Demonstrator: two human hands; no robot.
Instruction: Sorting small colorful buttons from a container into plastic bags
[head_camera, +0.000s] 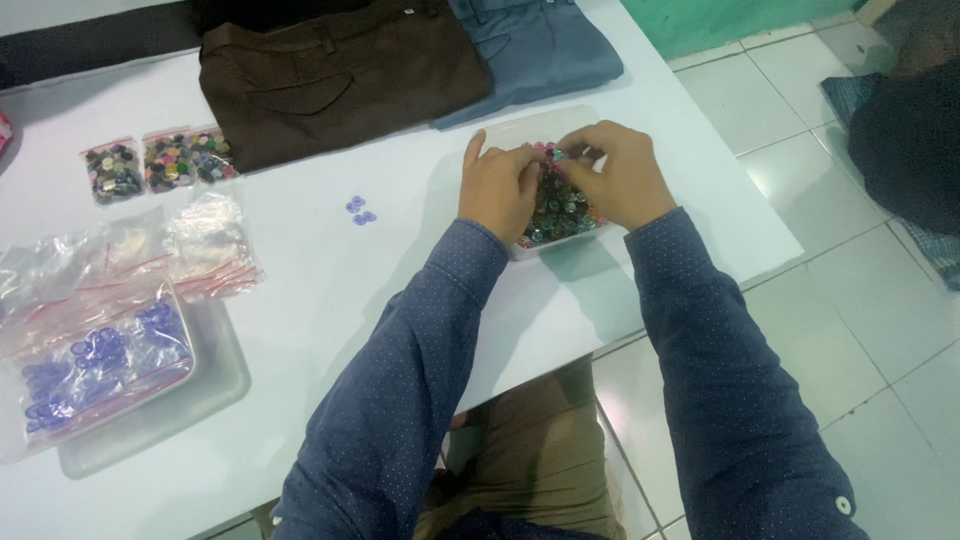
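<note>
Both hands work over a clear plastic container (520, 128) of mixed coloured buttons (560, 205) at the far right of a white table (330, 280), seen from the head camera. Left hand (497, 190) rests on the container's left side, index finger stretched forward along the rim and the other fingers curled down into the buttons. Right hand (620, 175) lies over the container's right side, its fingertips drawn together at the far end of the pile; whether they pinch a single button cannot be made out. Buttons show between and directly beneath the two hands, which nearly touch at the fingertips. Both arms wear dark blue dotted sleeves.

A few blue buttons (359, 210) lie loose on the table, left of the left hand and apart from it. Beyond the container lie folded brown trousers (330, 70) and a folded blue-grey pair (540, 50). Three small bags of assorted buttons (160, 162) sit in a row at far left, near a heap of empty zip bags (150, 250). Bags of blue buttons (100, 360) rest in a clear tray (215, 385) at the near left edge.
</note>
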